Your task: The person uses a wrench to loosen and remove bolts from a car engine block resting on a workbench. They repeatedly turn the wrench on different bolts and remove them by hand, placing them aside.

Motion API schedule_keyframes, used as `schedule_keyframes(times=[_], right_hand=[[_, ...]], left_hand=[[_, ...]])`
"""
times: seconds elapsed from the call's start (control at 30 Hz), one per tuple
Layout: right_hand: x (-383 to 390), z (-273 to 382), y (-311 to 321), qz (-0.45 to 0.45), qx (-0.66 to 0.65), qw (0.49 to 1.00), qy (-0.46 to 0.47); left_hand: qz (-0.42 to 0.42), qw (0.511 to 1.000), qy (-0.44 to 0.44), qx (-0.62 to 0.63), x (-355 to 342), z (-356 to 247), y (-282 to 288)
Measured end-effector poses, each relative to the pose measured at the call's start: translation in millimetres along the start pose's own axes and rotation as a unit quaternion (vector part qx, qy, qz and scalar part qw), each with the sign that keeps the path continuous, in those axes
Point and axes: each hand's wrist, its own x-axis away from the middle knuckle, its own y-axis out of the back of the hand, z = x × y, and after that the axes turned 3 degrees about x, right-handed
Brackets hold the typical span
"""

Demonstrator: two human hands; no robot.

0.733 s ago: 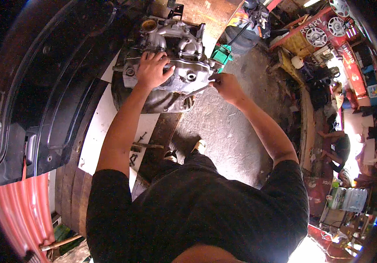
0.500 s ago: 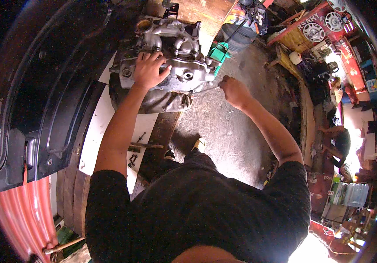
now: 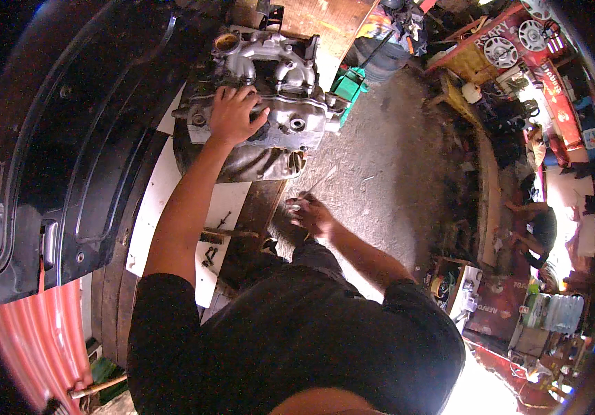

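One bare left hand (image 3: 234, 117) lies loosely spread, gripping nothing, on the silver-grey cast-metal engine (image 3: 281, 119), far and left of centre; the nearer right hand (image 3: 310, 216) seems curled around a slim, blurred metal rod (image 3: 323, 180). A steadying step, I'd judge; touching rod to engine calls for a far, leftward reach.

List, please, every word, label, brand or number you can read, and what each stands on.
I'll give places without copying the wording:
Red board: pale capitals, partly legible.
Red strip: pale lettering, blurred.
Dark red panel: pale letters, blurred.
Engine: any marks are too small to read.
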Motion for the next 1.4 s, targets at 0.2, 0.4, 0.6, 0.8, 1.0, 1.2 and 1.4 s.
schedule_keyframes(times=[0.2, 0.4, 0.6, 0.8, 1.0, 1.2, 1.4], right_hand=[[-46, -28, -51, -0.013, -0.081, 0.996, 0.035], [-62, -5, -84, 0.027, -0.063, 0.995, 0.074], [-90, 2, -88, 0.068, -0.148, 0.98, 0.112], [-93, -4, -100, 0.061, -0.148, 0.983, 0.095], [-101, -8, -97, 0.079, -0.142, 0.983, 0.089], [-104, -12, -94, 0.092, -0.139, 0.983, 0.075], [-112, -11, -97, 0.101, -0.159, 0.982, 0.032]], left_hand=[[0.011, 1.0, 0.004, 0.011, 0, 0, 2], [0.011, 1.0, 0.005, 0.015, -1, -3, 4], [0.021, 1.0, 0.009, 0.015, -3, -3, 1], [0.009, 1.0, 0.004, 0.007, -1, -2, 0], [0.01, 1.0, 0.003, 0.011, -2, -5, 3], [0.006, 1.0, -0.004, 0.013, -2, -3, 3], [-0.01, 1.0, -0.019, 0.019, -4, -4, 3]])
